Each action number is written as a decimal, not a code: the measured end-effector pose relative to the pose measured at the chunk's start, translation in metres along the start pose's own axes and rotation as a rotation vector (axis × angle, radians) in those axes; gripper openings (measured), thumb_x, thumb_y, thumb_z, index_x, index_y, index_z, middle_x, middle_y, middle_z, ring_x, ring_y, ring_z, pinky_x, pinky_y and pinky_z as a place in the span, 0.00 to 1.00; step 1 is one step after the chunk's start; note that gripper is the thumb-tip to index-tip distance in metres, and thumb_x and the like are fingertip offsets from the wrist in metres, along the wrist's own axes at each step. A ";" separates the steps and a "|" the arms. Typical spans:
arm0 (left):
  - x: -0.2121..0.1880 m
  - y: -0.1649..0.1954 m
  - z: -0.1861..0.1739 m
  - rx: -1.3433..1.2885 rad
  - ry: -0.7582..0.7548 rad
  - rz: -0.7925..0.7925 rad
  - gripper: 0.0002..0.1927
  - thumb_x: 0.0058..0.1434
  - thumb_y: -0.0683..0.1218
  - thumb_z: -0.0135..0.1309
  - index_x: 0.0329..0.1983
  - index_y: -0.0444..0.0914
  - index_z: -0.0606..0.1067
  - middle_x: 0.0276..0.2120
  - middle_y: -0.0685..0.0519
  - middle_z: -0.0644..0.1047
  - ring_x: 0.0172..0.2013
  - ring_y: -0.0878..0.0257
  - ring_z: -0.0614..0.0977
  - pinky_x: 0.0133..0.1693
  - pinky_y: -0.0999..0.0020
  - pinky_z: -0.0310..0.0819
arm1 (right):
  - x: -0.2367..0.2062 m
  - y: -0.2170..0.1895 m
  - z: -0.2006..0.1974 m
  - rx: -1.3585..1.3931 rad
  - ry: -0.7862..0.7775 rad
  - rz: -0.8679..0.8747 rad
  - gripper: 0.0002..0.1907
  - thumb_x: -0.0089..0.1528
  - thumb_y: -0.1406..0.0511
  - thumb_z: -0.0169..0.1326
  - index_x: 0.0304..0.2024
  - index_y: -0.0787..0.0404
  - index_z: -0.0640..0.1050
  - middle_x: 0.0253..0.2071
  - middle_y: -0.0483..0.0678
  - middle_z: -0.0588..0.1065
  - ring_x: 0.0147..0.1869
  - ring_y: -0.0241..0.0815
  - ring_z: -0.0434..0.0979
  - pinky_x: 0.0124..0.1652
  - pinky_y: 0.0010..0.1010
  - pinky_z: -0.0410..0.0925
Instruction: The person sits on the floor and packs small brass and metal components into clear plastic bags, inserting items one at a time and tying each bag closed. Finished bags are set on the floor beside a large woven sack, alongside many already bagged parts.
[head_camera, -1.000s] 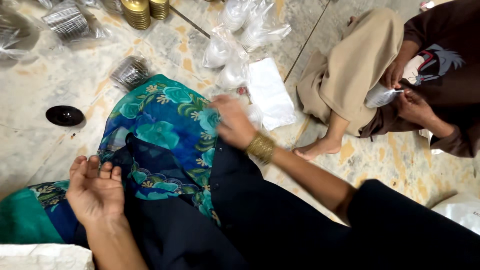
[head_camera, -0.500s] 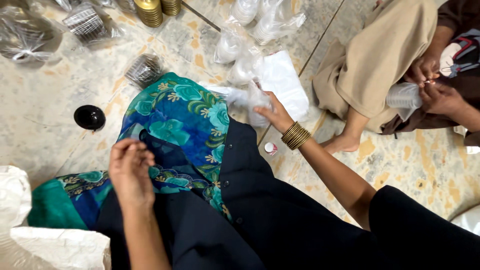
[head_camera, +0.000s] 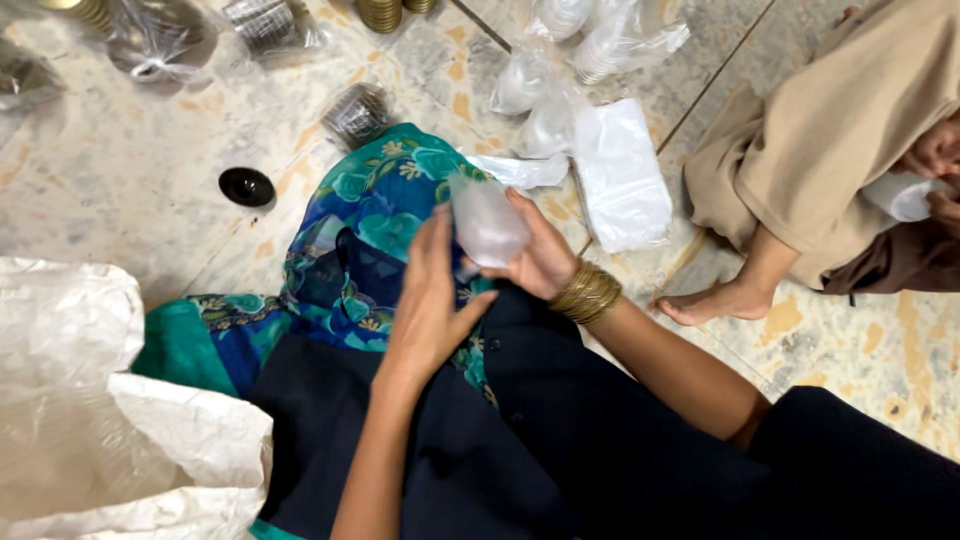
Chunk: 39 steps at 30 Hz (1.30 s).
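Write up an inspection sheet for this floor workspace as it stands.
Surface: marbled stone floor, joint lines showing.
Job's things: small clear plastic bag, held over a floral cloth on the lap.
Clutter: pile of clear bags, black round lid, bagged metal rings, stacked gold lids, white sack.
Grippers: right hand grips the bag; left hand is flat against it.
Cables: nothing seen.
Surroundings: another person sits barefoot nearby.

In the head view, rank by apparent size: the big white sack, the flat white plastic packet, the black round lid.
1. Big white sack, though nearest the camera.
2. Flat white plastic packet.
3. Black round lid.
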<state>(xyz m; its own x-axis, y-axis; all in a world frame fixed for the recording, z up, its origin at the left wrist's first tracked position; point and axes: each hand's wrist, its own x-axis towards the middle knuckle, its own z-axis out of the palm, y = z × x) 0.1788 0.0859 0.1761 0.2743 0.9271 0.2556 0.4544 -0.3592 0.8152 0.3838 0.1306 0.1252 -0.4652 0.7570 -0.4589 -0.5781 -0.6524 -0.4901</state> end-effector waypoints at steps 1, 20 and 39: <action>-0.006 -0.007 -0.002 0.050 -0.047 -0.128 0.52 0.51 0.46 0.68 0.73 0.27 0.53 0.64 0.31 0.63 0.62 0.33 0.69 0.59 0.49 0.68 | 0.011 0.005 0.012 0.066 0.081 -0.105 0.33 0.72 0.48 0.40 0.72 0.62 0.62 0.58 0.57 0.76 0.54 0.54 0.82 0.46 0.47 0.80; -0.032 -0.003 -0.057 -0.128 0.639 -0.234 0.14 0.63 0.36 0.64 0.52 0.35 0.82 0.44 0.50 0.79 0.44 0.64 0.81 0.45 0.71 0.77 | 0.041 0.066 0.075 0.134 -0.141 0.188 0.29 0.75 0.50 0.35 0.69 0.62 0.65 0.61 0.56 0.74 0.61 0.54 0.76 0.55 0.42 0.74; -0.040 -0.097 -0.041 -1.216 0.667 -0.457 0.03 0.73 0.43 0.46 0.46 0.39 0.67 0.33 0.52 0.73 0.27 0.69 0.72 0.26 0.73 0.68 | 0.047 0.061 0.086 -1.726 -0.304 -0.543 0.48 0.53 0.52 0.68 0.69 0.65 0.63 0.65 0.59 0.65 0.67 0.59 0.66 0.58 0.48 0.60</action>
<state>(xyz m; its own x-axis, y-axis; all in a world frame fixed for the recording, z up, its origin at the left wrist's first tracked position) 0.0889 0.0883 0.1077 -0.2836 0.9313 -0.2285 -0.6825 -0.0286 0.7304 0.2692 0.1295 0.1378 -0.6886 0.7245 0.0300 0.4739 0.4809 -0.7377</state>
